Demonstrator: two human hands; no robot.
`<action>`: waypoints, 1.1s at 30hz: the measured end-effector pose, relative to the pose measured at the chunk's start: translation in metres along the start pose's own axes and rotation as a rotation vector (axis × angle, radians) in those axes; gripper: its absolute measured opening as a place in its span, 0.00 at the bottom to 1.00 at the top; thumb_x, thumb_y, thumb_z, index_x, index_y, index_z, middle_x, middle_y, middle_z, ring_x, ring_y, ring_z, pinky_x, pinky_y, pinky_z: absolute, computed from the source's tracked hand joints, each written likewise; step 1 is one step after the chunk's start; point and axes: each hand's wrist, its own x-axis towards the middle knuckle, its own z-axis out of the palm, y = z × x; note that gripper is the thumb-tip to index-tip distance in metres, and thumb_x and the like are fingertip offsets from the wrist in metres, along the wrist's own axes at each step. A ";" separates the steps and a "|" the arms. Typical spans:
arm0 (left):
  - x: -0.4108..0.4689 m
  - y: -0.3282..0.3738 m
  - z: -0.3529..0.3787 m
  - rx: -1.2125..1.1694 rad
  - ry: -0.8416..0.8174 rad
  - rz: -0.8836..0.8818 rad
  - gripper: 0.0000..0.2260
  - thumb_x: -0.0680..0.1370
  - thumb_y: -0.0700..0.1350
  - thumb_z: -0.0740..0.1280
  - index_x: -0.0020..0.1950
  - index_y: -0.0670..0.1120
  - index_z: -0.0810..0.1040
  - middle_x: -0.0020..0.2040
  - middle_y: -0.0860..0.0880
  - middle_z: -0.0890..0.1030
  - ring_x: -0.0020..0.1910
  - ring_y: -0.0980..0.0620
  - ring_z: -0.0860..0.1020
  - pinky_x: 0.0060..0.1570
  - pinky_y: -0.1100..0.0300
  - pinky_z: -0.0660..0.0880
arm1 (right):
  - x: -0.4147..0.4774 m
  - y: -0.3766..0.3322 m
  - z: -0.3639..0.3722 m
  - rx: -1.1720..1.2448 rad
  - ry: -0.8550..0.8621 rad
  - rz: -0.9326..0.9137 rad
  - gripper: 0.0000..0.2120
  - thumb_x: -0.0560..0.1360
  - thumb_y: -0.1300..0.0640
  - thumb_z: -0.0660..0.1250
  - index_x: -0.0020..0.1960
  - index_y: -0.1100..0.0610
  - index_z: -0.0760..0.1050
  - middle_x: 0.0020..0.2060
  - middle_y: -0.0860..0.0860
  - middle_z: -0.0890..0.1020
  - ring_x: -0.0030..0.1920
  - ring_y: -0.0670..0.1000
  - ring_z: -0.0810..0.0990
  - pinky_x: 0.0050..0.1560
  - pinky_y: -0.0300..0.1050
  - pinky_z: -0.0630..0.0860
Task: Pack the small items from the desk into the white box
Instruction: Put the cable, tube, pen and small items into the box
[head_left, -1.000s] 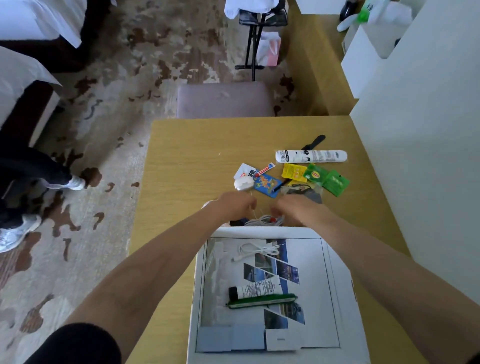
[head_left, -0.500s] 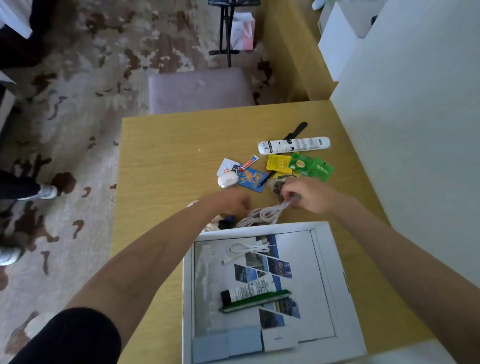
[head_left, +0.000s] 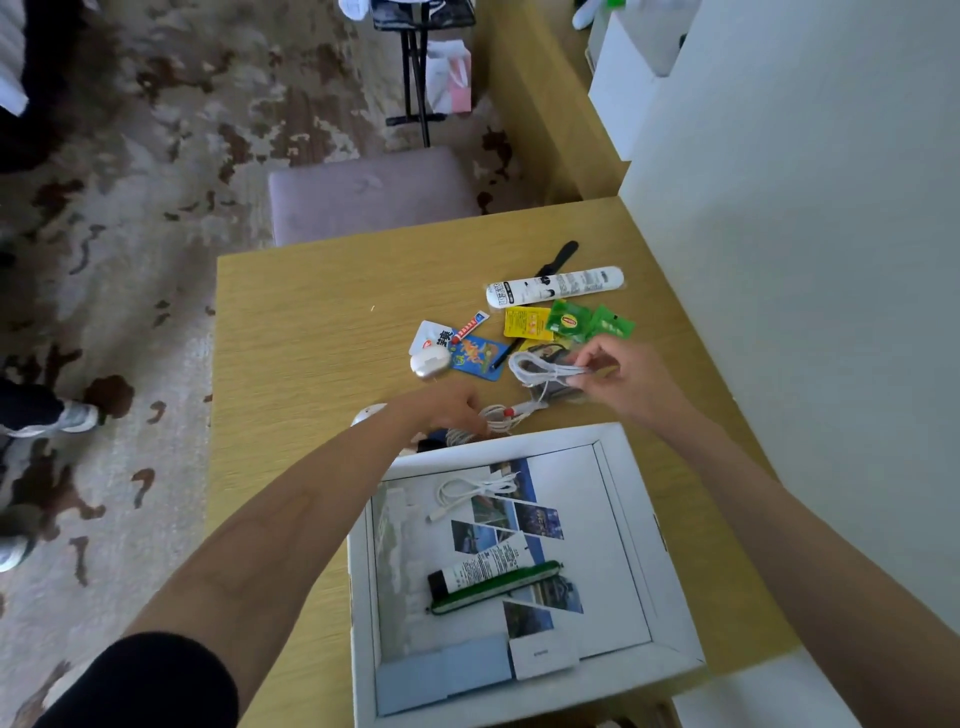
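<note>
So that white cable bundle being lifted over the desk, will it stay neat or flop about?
Probably floppy: the white cable bundle droops in loose loops from the right hand, pinched at one end only. A strand trails down toward the left hand, so it may snag or drag. It looks light, held by fingertips alone.

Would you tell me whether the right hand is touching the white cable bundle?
Touching: the head view shows the right hand pinching the white cable bundle.
</note>
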 end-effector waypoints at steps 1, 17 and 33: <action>-0.004 0.000 -0.002 -0.043 0.028 0.015 0.11 0.73 0.50 0.70 0.34 0.48 0.72 0.31 0.51 0.71 0.32 0.53 0.68 0.30 0.60 0.63 | -0.003 -0.003 -0.001 0.039 0.030 0.018 0.06 0.71 0.56 0.73 0.44 0.50 0.76 0.45 0.43 0.83 0.46 0.40 0.81 0.46 0.39 0.78; -0.136 0.021 -0.017 -0.857 0.602 0.108 0.04 0.79 0.44 0.64 0.47 0.49 0.79 0.36 0.50 0.75 0.28 0.62 0.75 0.25 0.69 0.72 | -0.082 -0.065 0.014 0.618 -0.106 -0.089 0.05 0.73 0.65 0.70 0.48 0.62 0.76 0.36 0.50 0.85 0.33 0.48 0.81 0.33 0.35 0.75; -0.223 0.018 0.068 -0.791 0.739 0.168 0.07 0.76 0.51 0.65 0.53 0.53 0.78 0.38 0.49 0.77 0.34 0.54 0.74 0.30 0.53 0.76 | -0.105 -0.024 0.080 0.198 -0.275 0.062 0.04 0.73 0.58 0.73 0.45 0.56 0.78 0.36 0.49 0.84 0.29 0.45 0.78 0.33 0.36 0.73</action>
